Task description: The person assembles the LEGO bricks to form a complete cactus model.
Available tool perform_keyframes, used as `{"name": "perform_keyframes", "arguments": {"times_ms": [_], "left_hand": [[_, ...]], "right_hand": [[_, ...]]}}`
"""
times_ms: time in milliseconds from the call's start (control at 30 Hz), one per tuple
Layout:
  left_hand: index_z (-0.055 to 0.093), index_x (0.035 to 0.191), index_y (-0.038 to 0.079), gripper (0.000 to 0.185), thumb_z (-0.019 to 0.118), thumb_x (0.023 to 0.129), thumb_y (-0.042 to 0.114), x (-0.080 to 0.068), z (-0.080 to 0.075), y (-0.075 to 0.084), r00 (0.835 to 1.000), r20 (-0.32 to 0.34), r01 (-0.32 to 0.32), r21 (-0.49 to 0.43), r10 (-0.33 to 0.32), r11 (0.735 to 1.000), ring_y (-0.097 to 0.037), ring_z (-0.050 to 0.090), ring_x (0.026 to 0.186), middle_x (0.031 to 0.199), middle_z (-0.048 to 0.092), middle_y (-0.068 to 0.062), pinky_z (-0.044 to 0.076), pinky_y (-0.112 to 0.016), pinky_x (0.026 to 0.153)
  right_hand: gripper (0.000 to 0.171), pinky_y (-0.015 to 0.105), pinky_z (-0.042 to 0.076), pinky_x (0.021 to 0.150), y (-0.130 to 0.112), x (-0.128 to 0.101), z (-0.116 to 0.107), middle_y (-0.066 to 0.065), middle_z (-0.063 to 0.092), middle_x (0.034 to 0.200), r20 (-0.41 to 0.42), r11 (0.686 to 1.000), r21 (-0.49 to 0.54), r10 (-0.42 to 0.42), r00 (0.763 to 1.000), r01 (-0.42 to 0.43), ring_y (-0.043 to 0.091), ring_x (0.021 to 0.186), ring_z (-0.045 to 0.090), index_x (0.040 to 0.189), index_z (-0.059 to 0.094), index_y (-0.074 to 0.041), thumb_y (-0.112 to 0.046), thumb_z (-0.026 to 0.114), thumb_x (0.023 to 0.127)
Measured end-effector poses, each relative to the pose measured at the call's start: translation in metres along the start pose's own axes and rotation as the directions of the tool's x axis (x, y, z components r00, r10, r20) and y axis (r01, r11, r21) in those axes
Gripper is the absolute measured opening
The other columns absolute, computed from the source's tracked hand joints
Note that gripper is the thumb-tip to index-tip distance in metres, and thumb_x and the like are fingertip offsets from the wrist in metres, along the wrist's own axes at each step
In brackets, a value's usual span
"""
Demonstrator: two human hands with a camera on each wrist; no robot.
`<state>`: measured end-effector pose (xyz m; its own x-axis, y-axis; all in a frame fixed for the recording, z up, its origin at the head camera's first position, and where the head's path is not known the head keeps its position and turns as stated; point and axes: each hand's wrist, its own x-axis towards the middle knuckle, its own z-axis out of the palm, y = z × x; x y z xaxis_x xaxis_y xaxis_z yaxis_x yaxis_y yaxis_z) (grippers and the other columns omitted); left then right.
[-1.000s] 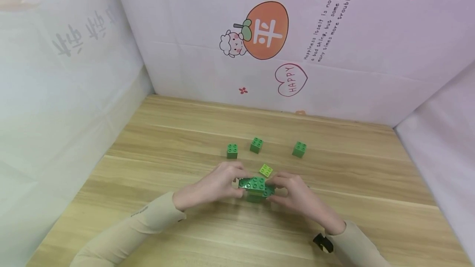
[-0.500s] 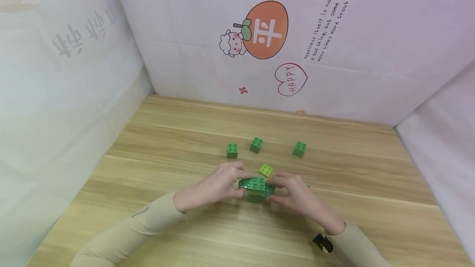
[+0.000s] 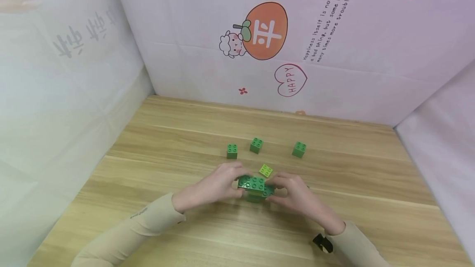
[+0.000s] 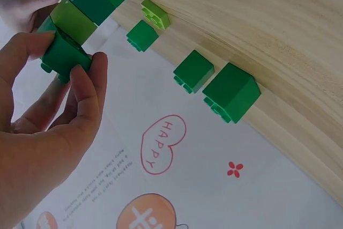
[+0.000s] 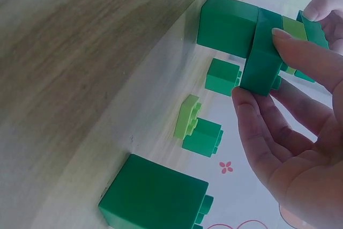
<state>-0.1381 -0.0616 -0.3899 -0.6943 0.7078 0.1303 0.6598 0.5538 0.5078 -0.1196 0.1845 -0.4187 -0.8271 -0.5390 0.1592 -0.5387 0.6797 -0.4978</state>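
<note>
Head view: before me, a person's left hand (image 3: 219, 181) and right hand (image 3: 297, 193) hold a brick stack (image 3: 256, 183) between them; just beyond it lies a lime plate (image 3: 265, 171), and farther beyond, three green bricks (image 3: 255, 146). Left wrist view: left thumb and fingertips pinch the stack's top brick (image 4: 65, 57), directly above its lime brick (image 4: 75, 22). Right wrist view: right thumb and fingertips pinch the dark brick (image 5: 261, 52), set between the stack's base (image 5: 228, 25) and its lime brick.

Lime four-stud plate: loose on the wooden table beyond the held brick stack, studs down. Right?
Not down: in the head view, the lime four-stud plate has its studs up. It does lie loose on the wooden table beyond the held brick stack.
</note>
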Motion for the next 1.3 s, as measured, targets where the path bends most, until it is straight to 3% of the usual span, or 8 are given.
{"name": "perform_keyframes", "arguments": {"times_ms": [433,1000,1300], "left_hand": [[0.059,0.122,0.010,0.044,0.072,0.081,0.020,-0.003,-0.002,-0.003,0.999,0.011,0.043,-0.048,-0.043,0.998,-0.009,0.061,0.099,0.112,0.064,0.001,0.052,-0.023,0.087],[0.060,0.119,0.008,0.050,0.076,0.076,0.030,-0.005,-0.003,-0.008,0.999,-0.031,-0.027,-0.082,0.024,0.996,-0.011,0.062,0.098,0.110,0.066,0.000,0.053,-0.023,0.086],[0.061,0.117,0.009,0.049,0.075,0.077,0.033,-0.008,-0.002,-0.014,0.994,-0.102,-0.055,-0.120,0.042,0.991,-0.014,0.064,0.098,0.112,0.066,-0.005,0.054,-0.022,0.086]], "right_hand": [[0.035,0.020,0.056,0.076,-0.001,0.000,0.000,0.001,0.070,0.103,0.002,1.000,-0.010,0.013,1.000,-0.013,0.009,0.088,0.065,0.103,0.069,-0.012,-0.020,0.080,0.070],[0.036,0.023,0.057,0.077,0.000,-0.001,0.000,0.000,0.070,0.104,-0.002,1.000,-0.003,0.009,1.000,-0.009,0.009,0.088,0.065,0.103,0.069,-0.013,-0.019,0.080,0.069],[0.037,0.022,0.057,0.077,0.001,-0.002,0.000,0.000,0.070,0.103,-0.006,1.000,-0.008,0.011,1.000,-0.011,0.008,0.087,0.065,0.104,0.069,-0.013,-0.019,0.080,0.069]]}}
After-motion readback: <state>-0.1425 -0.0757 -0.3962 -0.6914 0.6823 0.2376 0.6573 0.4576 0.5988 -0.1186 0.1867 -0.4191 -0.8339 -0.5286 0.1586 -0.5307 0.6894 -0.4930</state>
